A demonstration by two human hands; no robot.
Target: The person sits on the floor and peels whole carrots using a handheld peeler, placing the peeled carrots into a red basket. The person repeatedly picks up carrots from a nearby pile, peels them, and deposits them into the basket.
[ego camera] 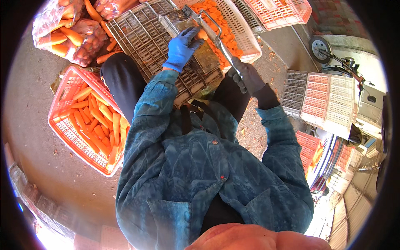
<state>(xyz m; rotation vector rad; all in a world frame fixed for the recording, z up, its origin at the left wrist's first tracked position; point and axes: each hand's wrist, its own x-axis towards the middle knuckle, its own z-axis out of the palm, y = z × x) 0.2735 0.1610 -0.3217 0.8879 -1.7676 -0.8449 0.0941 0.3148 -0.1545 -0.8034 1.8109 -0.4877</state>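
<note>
My left hand [182,47], in a blue glove, grips a carrot [202,34] against the blade of a hinged lever cutter [215,39]. Most of that carrot is hidden by the fingers and the blade. In a dark glove, my right hand [247,76] is closed around the metal handle [229,57] of the cutter. The cutter is mounted on a worn board [206,57] atop an upturned plastic crate [143,40] between my knees. Just beyond the blade, carrot slices [229,40] lie in a pale pink crate [248,34].
At my left, a red basket [67,134] holds whole carrots [93,115]. Clear bags of carrots [73,40] lie at the upper left beside loose carrots [106,57]. Stacked crates [317,97] and a wheeled vehicle [322,50] stand to the right. Another crate [278,12] is at the top.
</note>
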